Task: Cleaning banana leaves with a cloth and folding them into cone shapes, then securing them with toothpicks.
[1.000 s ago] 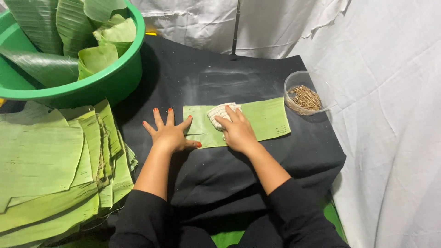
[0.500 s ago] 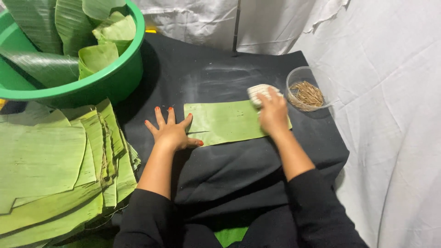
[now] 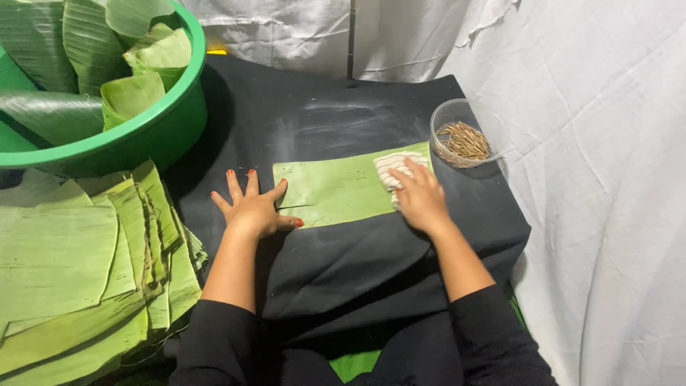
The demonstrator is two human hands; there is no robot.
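A rectangular green banana leaf piece (image 3: 336, 189) lies flat on the black cloth (image 3: 343, 264) in front of me. My left hand (image 3: 251, 209) rests flat with fingers spread, pinning the leaf's left edge. My right hand (image 3: 420, 199) presses a folded white cloth (image 3: 394, 166) onto the right end of the leaf, fingers laid over it.
A green plastic basin (image 3: 153, 132) with rolled banana leaves stands at the back left. A stack of cut leaves (image 3: 78, 264) lies at my left. A clear round container of small wooden sticks (image 3: 463, 136) sits just beyond my right hand. White fabric (image 3: 607, 179) hangs on the right and back.
My right hand slid the white cloth from the leaf's middle to its far right end, then drew back slightly toward me. The left hand stayed in place.
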